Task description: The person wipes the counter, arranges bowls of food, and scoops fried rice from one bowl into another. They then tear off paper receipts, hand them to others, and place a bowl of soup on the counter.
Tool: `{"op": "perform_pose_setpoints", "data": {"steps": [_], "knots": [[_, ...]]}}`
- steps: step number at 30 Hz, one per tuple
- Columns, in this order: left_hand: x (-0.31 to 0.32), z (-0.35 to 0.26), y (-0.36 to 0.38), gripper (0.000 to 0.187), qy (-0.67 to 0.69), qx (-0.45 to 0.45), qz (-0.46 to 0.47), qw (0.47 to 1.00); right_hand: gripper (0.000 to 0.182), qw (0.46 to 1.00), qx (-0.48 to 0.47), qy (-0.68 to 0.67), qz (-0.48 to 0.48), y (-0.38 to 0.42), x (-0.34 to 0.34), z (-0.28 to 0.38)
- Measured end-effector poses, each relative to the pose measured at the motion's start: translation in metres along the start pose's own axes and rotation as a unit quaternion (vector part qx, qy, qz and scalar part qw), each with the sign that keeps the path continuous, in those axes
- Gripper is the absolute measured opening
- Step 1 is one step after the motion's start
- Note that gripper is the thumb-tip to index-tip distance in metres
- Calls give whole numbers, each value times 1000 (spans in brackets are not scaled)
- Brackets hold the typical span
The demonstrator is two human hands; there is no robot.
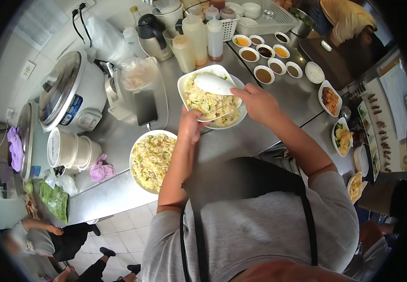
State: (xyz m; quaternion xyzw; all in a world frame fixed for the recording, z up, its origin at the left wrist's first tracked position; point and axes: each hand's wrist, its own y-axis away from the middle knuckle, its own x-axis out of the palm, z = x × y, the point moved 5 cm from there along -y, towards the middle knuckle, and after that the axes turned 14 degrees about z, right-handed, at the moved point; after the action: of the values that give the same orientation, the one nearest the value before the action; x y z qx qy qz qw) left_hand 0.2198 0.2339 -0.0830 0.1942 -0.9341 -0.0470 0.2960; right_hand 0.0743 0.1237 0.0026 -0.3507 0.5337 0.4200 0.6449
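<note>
My left hand (190, 127) is closed on the lower edge of a white square bowl (182, 88), which is tilted and full of fried rice (208, 104). In my right hand (259, 104) is the handle of a white rice paddle (213, 85), its blade lying against the rice in the bowl. Partly hidden under the bowl is a white plate (244, 113) that also carries fried rice. A large round bowl (131, 162) of fried rice with green bits stands left of my left forearm, at the counter's front edge.
Sauce bottles (194, 40) and a thermal jug (154, 35) line the back. Several sauce dishes (264, 74) sit at the right, near a dish of browned food (330, 100). At left are a rice cooker (79, 89), a phone (146, 108) and stacked tubs (69, 148). Other people (349, 19) stand nearby.
</note>
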Motion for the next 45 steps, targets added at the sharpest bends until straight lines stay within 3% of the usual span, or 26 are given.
{"op": "perform_pose_setpoints", "data": {"steps": [6,12,15,18,21,24,27,29,30,33,39,43,45], "knots": [[-7,0,-3,53,-14,-28,-13,999,40,998,41,1,50,-18,-24,-9],[-10,-13,-5,51,-50,-52,-9,997,38,995,-7,-11,96,-38,-23,-17],[-16,-17,-6,46,-49,-55,8,997,35,998,-55,-18,8,-26,-33,-29],[-24,-19,-10,44,-42,-89,23,995,34,987,-142,79,5,-4,-33,-24],[-23,-16,-13,44,-24,-114,77,990,35,966,-214,129,-65,-2,-23,-23],[-18,-15,-12,43,-15,-107,66,992,38,959,-220,143,-110,-5,-18,-18],[-23,-8,-14,45,-3,-68,24,997,37,980,-166,86,-63,-9,-17,-20],[-20,-11,-9,48,-22,-32,-10,999,37,997,-46,-36,-46,-10,-21,-25],[-17,-13,-7,51,-29,-14,-28,999,37,995,15,-97,-35,-11,-20,-28],[-10,-13,-3,52,-10,40,-51,998,40,970,61,-229,-46,-15,-12,-27],[4,-6,-2,52,-8,94,-101,990,48,973,126,-184,62,-20,18,12],[-10,0,2,56,53,97,-48,993,48,963,127,-227,-72,-18,16,-13],[-16,-1,5,58,69,87,-33,993,46,959,156,-233,-43,-14,21,-22]]}}
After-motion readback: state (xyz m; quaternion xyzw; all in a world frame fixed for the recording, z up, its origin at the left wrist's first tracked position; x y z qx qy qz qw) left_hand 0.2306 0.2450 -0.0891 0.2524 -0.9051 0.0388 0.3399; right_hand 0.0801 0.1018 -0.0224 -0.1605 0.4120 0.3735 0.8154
